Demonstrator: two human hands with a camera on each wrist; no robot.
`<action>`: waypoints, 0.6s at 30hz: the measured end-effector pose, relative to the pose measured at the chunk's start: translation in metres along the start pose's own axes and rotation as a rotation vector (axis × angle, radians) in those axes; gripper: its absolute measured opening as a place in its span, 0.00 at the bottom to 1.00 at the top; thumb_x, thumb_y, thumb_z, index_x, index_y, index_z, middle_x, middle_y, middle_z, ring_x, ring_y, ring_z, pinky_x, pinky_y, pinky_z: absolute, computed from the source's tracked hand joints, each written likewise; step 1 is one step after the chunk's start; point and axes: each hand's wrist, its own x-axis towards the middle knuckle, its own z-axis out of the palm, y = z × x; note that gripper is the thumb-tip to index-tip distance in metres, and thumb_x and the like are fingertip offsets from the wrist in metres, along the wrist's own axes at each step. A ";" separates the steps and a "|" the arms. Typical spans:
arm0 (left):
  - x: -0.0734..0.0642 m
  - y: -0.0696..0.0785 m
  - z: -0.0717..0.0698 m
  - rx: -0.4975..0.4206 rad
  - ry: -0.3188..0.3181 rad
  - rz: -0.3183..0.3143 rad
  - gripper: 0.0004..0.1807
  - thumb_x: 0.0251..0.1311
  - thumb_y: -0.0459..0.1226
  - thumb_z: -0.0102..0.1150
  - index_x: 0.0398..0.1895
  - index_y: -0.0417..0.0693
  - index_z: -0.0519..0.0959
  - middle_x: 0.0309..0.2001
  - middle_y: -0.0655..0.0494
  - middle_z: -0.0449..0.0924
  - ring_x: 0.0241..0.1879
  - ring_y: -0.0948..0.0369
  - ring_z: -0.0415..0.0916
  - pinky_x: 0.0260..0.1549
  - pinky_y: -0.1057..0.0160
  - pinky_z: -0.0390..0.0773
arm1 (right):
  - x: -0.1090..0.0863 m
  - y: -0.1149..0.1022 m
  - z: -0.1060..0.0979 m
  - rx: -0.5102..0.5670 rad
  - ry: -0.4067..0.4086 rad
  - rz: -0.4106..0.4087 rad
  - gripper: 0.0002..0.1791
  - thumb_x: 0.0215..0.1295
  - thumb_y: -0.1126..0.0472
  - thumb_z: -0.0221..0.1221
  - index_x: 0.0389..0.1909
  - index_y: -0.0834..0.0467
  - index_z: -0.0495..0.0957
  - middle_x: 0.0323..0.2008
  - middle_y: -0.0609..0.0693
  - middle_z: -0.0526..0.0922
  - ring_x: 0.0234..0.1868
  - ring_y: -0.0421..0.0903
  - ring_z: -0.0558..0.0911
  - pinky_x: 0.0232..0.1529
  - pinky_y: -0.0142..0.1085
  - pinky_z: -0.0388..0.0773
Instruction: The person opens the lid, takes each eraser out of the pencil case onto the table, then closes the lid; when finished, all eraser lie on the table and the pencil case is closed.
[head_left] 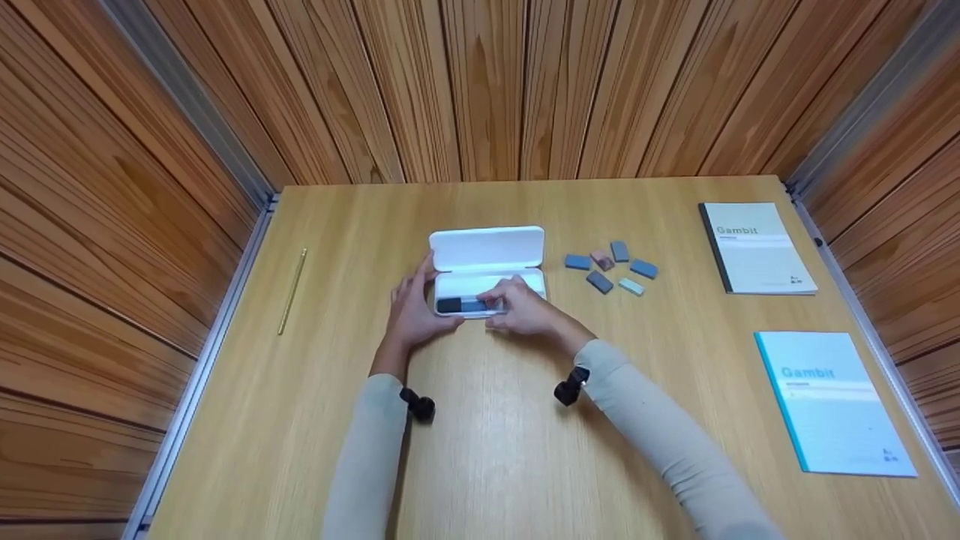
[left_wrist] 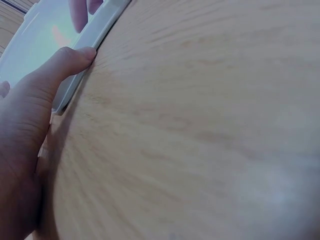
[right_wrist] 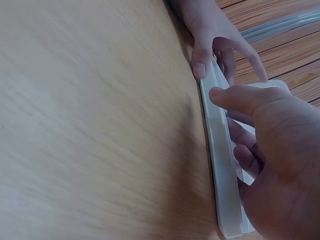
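A white pencil case (head_left: 487, 250) lies with its lid raised at the middle of the table. My left hand (head_left: 414, 307) grips its left end, the thumb on the front rim and the fingers behind. In the front of the case, a black block (head_left: 449, 305) sits beside a blue eraser (head_left: 472, 306). My right hand (head_left: 517, 306) reaches inside from the right, fingers curled at the blue eraser, which they partly cover. In the right wrist view, the right thumb (right_wrist: 227, 96) is at the front rim; the other fingertips are partly hidden inside the case.
Right of the case lie several small blocks, like erasers: blue ones (head_left: 643, 268), a pinkish one (head_left: 601, 260) and a pale green one (head_left: 631, 286). A gold pen-like stick (head_left: 292, 291) lies far left. Two notebooks, white (head_left: 765, 259) and light blue (head_left: 836, 412), lie on the right.
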 end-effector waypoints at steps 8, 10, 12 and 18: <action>0.000 0.000 0.000 0.029 0.006 -0.007 0.75 0.49 0.54 0.89 0.94 0.73 0.46 0.79 0.53 0.79 0.80 0.46 0.66 0.84 0.38 0.53 | 0.001 0.006 0.004 -0.056 0.012 -0.063 0.27 0.77 0.57 0.70 0.74 0.56 0.83 0.60 0.58 0.83 0.59 0.52 0.71 0.61 0.45 0.70; -0.001 0.002 -0.001 0.028 0.005 -0.017 0.74 0.50 0.54 0.89 0.94 0.73 0.46 0.79 0.54 0.79 0.80 0.46 0.65 0.85 0.38 0.52 | -0.003 -0.004 0.002 -0.058 -0.014 -0.023 0.28 0.77 0.59 0.69 0.75 0.55 0.81 0.62 0.58 0.83 0.61 0.53 0.71 0.64 0.47 0.69; -0.001 0.003 -0.001 0.027 0.006 -0.023 0.74 0.50 0.53 0.89 0.94 0.74 0.46 0.79 0.54 0.79 0.80 0.46 0.65 0.84 0.38 0.53 | -0.003 -0.006 0.001 -0.066 -0.023 -0.018 0.27 0.78 0.59 0.69 0.75 0.54 0.80 0.63 0.58 0.83 0.62 0.54 0.72 0.65 0.48 0.70; -0.001 0.004 0.001 0.017 0.012 -0.022 0.74 0.50 0.53 0.89 0.94 0.74 0.46 0.79 0.55 0.79 0.79 0.46 0.66 0.83 0.39 0.55 | -0.003 -0.006 0.002 -0.018 0.002 -0.004 0.26 0.79 0.61 0.68 0.75 0.54 0.81 0.64 0.59 0.85 0.63 0.54 0.73 0.66 0.48 0.70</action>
